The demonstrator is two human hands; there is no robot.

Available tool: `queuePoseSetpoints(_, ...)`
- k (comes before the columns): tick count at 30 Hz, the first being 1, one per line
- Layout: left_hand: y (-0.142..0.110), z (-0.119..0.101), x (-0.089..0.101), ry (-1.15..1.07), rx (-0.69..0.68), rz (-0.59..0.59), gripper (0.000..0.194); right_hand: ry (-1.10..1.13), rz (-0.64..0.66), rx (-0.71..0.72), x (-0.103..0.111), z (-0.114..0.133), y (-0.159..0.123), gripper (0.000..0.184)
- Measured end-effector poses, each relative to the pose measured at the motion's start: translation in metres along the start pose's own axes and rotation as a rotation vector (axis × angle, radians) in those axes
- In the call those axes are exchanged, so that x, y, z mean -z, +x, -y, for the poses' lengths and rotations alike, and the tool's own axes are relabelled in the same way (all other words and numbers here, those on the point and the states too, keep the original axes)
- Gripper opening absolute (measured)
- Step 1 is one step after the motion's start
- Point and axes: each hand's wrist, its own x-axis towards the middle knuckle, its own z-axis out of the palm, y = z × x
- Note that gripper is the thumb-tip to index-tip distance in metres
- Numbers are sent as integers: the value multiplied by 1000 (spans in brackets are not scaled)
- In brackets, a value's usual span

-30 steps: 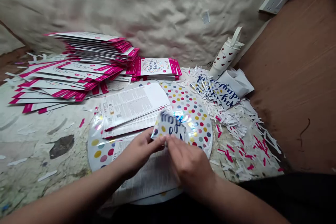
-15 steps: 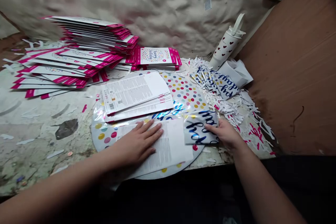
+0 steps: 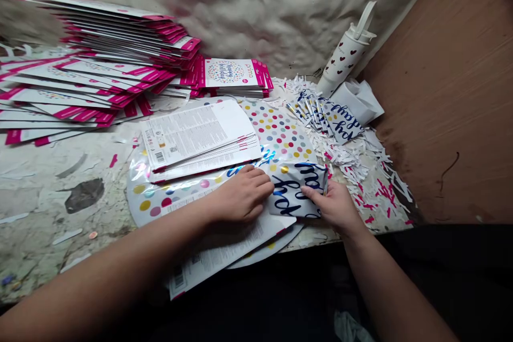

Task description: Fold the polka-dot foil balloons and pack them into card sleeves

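My right hand (image 3: pixel 339 206) holds a folded foil balloon (image 3: pixel 286 200), silver with dark blue lettering, its thumb on top and its other fingers mostly underneath. My left hand (image 3: pixel 244 195) has its fingers curled together at the balloon's left edge, over a white printed card packet (image 3: pixel 240 238). Whether those fingertips pinch the packet or the balloon is hidden. This packet lies slanted, partly under the balloon, its lower left corner past the table edge. Beneath everything is a large round dotted foil balloon (image 3: pixel 276 128). Several more packets (image 3: pixel 192 136) lie fanned face down on it.
Tall leaning stacks of magenta-edged packets (image 3: pixel 124 37) stand at the back left, beside a smaller stack (image 3: pixel 228 75). At right are folded foil balloons (image 3: pixel 340 120), a heart-patterned tumbler (image 3: pixel 344 59) and paper shreds (image 3: pixel 348 160). A brown panel (image 3: pixel 452 117) bounds the right side.
My left hand has slid right and curled its fingers, having lain flat on the packet. The packet has turned, its left end swinging toward me. My right hand still holds the folded balloon.
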Motion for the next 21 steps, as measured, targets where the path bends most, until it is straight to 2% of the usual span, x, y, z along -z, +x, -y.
queuePoseSetpoints(5, -3, -4, 7, 46, -58, -18, 11, 72, 266, -130, -3, 22, 6, 33)
queuePoseSetpoints(8, -3, -6, 9, 90, -84, -10, 13, 139, 345, -165, -5, 26, 16, 32)
queuePoseSetpoints(17, -3, -13, 9, 89, -132, -30, 14, 134, 361, -197, -13, 37, 26, 27)
queuePoseSetpoints(21, -4, -11, 8, 73, -94, -40, 10, 113, 230, -94, -8, 43, 28, 28)
